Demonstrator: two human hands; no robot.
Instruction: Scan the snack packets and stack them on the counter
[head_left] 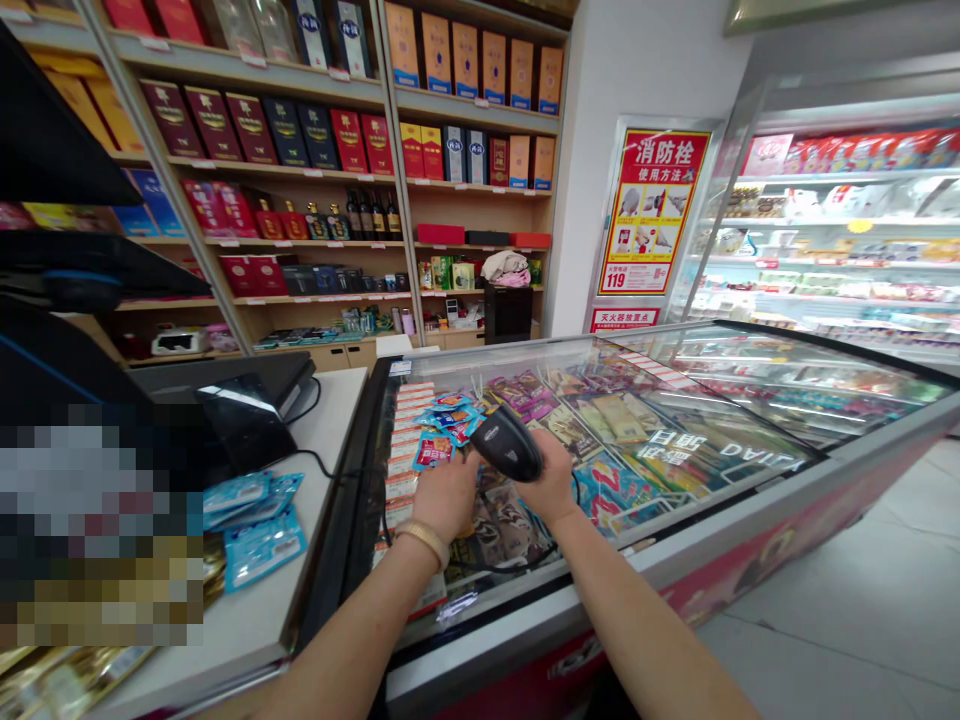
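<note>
My right hand (pixel 551 480) is wrapped round the grip of a black barcode scanner (pixel 510 445), whose head points left and away from me. Close by on the left, my left hand (pixel 446 497), with a bracelet at the wrist, has its curled fingers on a small red-and-blue snack packet (pixel 433 450); its fingertips are partly hidden. Beyond that packet lies a loose pile of similar blue and red packets (pixel 452 408) on the freezer's glass top. The scanner's black cable (pixel 517 568) loops over the glass under my hands.
The glass-topped chest freezer (pixel 660 440) stretches away to the right, with wrapped goods inside. On the white counter (pixel 334 440) at left are light-blue packets (pixel 266 545), gold packages (pixel 82 680) and a dark tilted screen (pixel 246 420). Shelves of boxed bottles (pixel 300 130) stand behind.
</note>
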